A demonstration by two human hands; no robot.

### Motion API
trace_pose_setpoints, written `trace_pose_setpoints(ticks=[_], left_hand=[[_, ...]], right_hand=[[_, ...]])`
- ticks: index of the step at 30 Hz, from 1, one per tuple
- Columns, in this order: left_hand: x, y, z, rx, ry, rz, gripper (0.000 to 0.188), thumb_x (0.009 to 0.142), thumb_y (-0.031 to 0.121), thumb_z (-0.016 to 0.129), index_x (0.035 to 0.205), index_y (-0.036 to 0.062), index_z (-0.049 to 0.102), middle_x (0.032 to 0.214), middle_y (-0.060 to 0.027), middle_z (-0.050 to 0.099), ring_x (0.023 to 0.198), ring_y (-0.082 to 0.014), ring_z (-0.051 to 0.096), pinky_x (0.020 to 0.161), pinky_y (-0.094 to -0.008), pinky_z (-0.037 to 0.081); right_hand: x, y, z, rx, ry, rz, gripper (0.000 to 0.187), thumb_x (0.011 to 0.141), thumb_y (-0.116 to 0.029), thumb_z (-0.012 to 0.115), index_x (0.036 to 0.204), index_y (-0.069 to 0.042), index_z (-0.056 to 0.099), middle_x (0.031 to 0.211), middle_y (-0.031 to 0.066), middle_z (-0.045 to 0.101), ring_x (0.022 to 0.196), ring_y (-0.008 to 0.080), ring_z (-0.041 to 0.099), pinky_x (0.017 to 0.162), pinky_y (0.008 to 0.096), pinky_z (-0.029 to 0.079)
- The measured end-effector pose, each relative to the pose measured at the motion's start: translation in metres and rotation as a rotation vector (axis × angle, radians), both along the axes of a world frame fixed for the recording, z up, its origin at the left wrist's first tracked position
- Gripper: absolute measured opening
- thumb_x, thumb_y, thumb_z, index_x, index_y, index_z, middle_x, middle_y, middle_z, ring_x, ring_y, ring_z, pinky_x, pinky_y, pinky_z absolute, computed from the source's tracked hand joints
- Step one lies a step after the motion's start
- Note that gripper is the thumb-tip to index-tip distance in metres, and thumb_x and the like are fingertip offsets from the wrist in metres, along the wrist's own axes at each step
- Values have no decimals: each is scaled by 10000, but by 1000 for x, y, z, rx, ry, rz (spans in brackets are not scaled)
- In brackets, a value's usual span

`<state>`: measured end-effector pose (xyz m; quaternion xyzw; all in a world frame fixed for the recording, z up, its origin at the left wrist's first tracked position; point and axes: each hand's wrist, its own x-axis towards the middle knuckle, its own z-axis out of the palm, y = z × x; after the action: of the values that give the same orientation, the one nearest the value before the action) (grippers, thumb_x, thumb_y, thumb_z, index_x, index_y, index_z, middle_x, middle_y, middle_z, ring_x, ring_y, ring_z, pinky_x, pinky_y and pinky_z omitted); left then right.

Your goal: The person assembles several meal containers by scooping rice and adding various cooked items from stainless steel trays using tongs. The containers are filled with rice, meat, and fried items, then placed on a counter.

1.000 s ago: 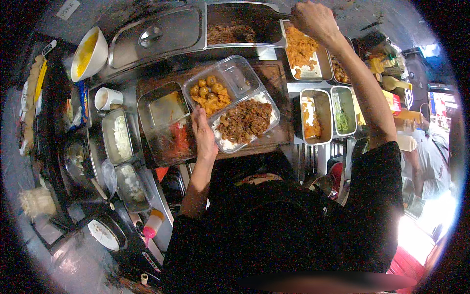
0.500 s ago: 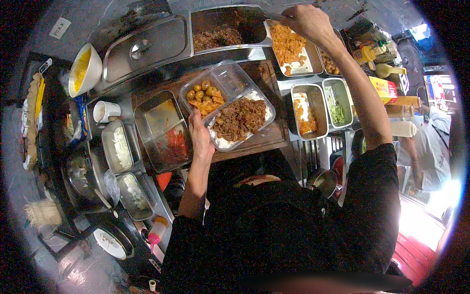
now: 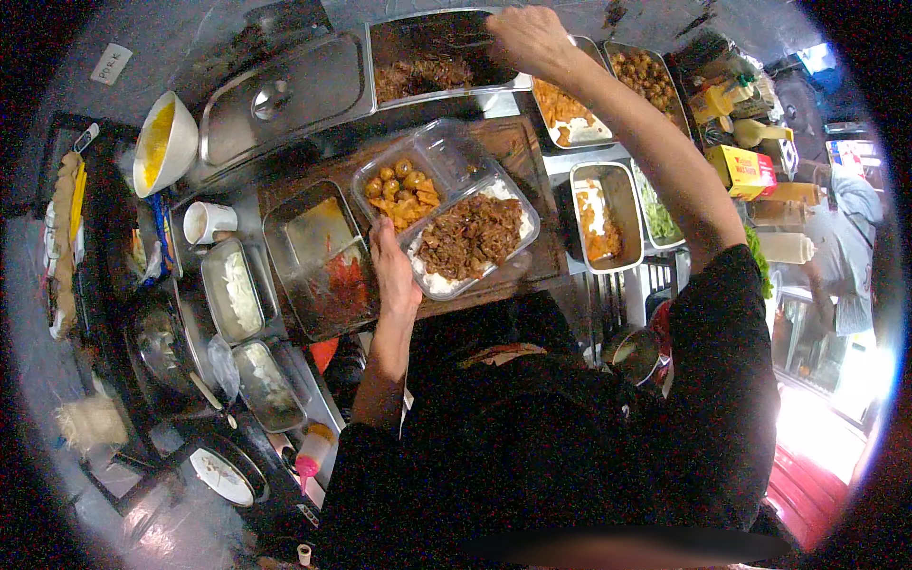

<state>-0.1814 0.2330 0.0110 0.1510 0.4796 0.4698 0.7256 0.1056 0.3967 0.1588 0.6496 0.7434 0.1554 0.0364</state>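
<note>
My left hand (image 3: pixel 394 271) grips the near left edge of a clear plastic compartment container (image 3: pixel 472 285), tilted above a wooden cutting board (image 3: pixel 522 157). Shredded brown meat (image 3: pixel 472 235) lies over white rice in its large section. Small round brown pieces and orange chopped food (image 3: pixel 404 202) fill a smaller section; another holds almost nothing. At the far side, my right hand (image 3: pixel 534 40) is closed over the right end of a deep steel pan (image 3: pixel 446 92) of dark shredded meat. Whatever its fingers hold is hidden.
Right of the board stand trays of orange food (image 3: pixel 598 228), round brown pieces (image 3: pixel 646 81) and shredded greens (image 3: pixel 657 204). To the left are a lidded steel pan (image 3: pixel 285 100), a white bowl (image 3: pixel 180 157), a cup (image 3: pixel 209 221) and a tray with red food (image 3: pixel 332 285). Another person (image 3: pixel 845 256) is at far right.
My right hand has moved left, from above the orange-food tray to the meat pan, uncovering the tray of round brown pieces. My left hand keeps the container nearly in place.
</note>
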Motion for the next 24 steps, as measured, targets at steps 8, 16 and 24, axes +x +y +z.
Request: trace_pose_setpoints(ticks=[8, 16, 24], left_hand=[[-6, 8, -18, 144, 118, -91, 469, 991, 357, 464, 1310, 14, 453, 1305, -106, 490, 1252, -209, 425, 1066, -350, 323], [40, 1, 36, 123, -10, -447, 512, 979, 379, 444, 1330, 7, 442, 1287, -123, 496, 1181, -228, 502, 997, -360, 420], [129, -7, 57, 277, 105, -783, 474, 980, 341, 462, 1287, -21, 463, 1212, -150, 551, 1135, -258, 542, 946, -377, 471]], right_hand=[[-7, -110, 87, -120, 210, -119, 321, 817, -307, 655, 1073, -117, 693, 905, 158, 690, 832, 339, 668, 717, 454, 530], [30, -337, 132, -273, 898, -513, 345, 760, -228, 758, 1052, -53, 705, 876, 98, 720, 751, 160, 676, 712, 302, 517], [11, -452, 91, -36, 769, -784, 331, 769, -264, 740, 1009, -38, 709, 851, 152, 700, 706, 271, 677, 645, 345, 511]])
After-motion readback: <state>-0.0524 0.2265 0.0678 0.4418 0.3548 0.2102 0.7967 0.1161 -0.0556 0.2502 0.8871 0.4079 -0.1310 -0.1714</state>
